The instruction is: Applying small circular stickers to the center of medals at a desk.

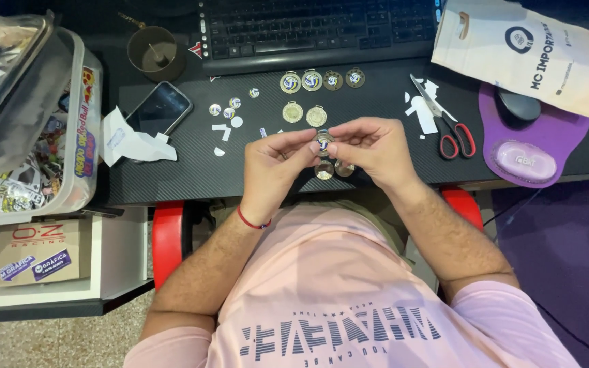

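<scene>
My left hand (277,163) and my right hand (371,146) meet over the black desk (192,174), both pinching one small round medal (322,142) with a blue and white sticker on its face. Two more medals (333,169) lie on the desk just below my fingers. A row of several gold medals (322,80) with stickers sits in front of the keyboard, with two plain ones (304,114) under it. Small round stickers (229,108) and white paper scraps lie to the left.
Red-handled scissors (444,123) lie right of my hands beside a purple mouse pad (533,146) with a mouse. A phone (159,108), crumpled paper, a dark cup, a keyboard (318,31), a white bag and a clear sticker box (28,116) surround the area.
</scene>
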